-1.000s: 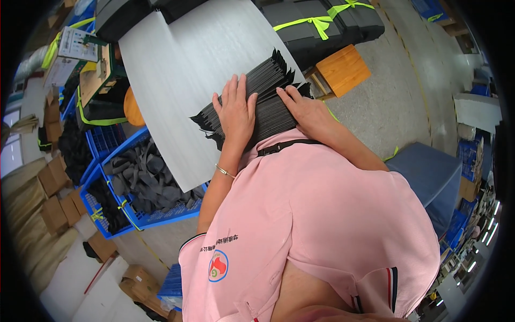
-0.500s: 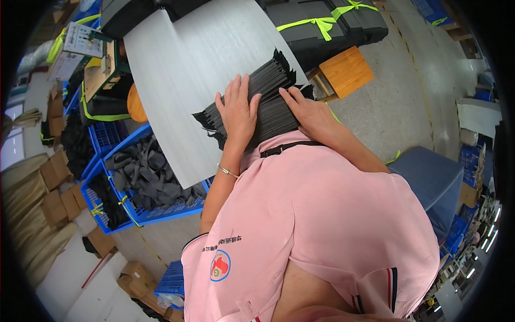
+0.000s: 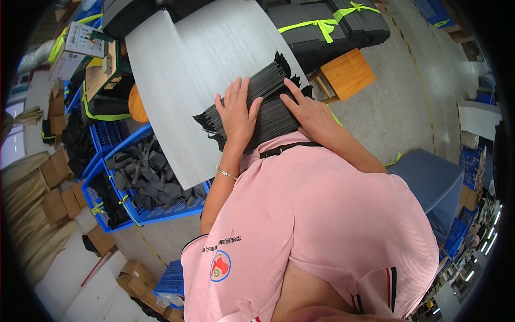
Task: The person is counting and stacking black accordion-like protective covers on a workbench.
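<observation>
Two rows of thin dark grey, fabric-like strips [image 3: 272, 119] lie packed together at the near edge of a light grey sheet-topped table [image 3: 188, 59]. Their ends are black and ragged. My left hand [image 3: 237, 115] rests on the rows near their left end, fingers stretched out and thumb apart. On the right end lies my right hand [image 3: 310, 111], its fingers spread, one reaching over the far row and another on the near row. The near row sits close against my pink shirt [image 3: 322, 204], and its lower side is hidden.
Blue crates [image 3: 166, 213] of loose dark grey pieces stand left of the table. Black bundles [image 3: 306, 21] tied with yellow-green strips lie beyond it at the far right. A wooden stool [image 3: 348, 74] stands right of the table, and a blue-grey covered block [image 3: 429, 177] is nearer me.
My right hand's fingers have spread, one sliding farther onto the far row. The strip ends beside them have shifted slightly. My left hand stays nearly in place.
</observation>
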